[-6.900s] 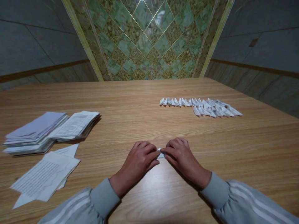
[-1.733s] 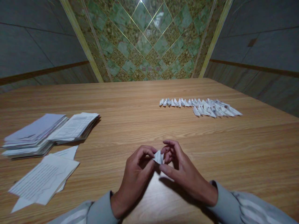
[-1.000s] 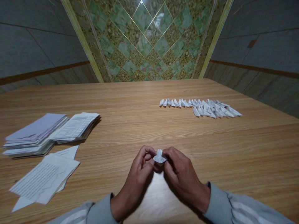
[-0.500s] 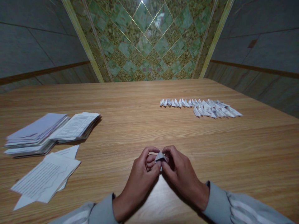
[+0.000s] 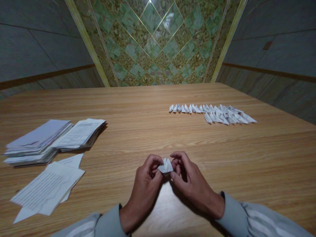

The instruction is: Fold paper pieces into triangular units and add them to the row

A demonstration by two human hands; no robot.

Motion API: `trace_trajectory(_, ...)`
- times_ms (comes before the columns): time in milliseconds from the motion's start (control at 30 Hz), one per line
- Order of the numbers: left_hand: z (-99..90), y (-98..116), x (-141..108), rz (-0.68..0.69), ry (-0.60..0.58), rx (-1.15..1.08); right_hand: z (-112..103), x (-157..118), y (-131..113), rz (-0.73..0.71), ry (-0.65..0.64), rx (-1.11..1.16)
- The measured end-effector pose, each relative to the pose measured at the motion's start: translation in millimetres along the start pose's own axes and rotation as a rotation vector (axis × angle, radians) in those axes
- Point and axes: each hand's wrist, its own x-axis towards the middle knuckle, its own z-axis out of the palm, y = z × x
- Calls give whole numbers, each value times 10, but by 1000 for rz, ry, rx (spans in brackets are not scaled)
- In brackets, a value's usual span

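White paper: one folded piece (image 5: 166,167), peaked, between the two hands, over the wooden table (image 5: 138,108); contact with the tabletop uncertain. Left hand (image 5: 145,184), at the folded piece's left: pinches it between thumb and fingers. Right hand (image 5: 195,187), at its right edge: fingers loosely curled; whether they grasp it cannot be told. Done, by appearance: many small folded papers (image 5: 190,108) in two rows, well beyond the folded piece, mostly to its right. Unfolded: loose sheets (image 5: 49,187), well left of the folded piece; two paper stacks (image 5: 80,133), farther off on that same side. Judged state: held piece nearly shaped; much flat paper left.
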Motion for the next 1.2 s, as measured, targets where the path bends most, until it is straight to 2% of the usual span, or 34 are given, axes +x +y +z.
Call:
trace_trajectory(133,1,-5,-16,-16,-47,-1,23,-5,5,-13,25,-27)
trace_trajectory(467,47,-24,-22,-57,-72,-16,15,0,46,1,24,-19)
trace_trajectory(667,44,-16,-25,-14,-57,66,26,-9,50,-49,11,-28)
trace_trajectory(867,29,30,-46,-101,-219,-117,31,-17,95,-82,87,-89)
trace_trajectory(967,34,-18,-27,-168,-246,-237,33,-15,116,-100,111,-134)
trace_trajectory(1067,49,-61,-11,-194,-225,-254,29,-5,117,-71,104,-118)
trace_trajectory(1200,63,-55,-14,-160,-149,-187,28,1,93,-13,86,-95)
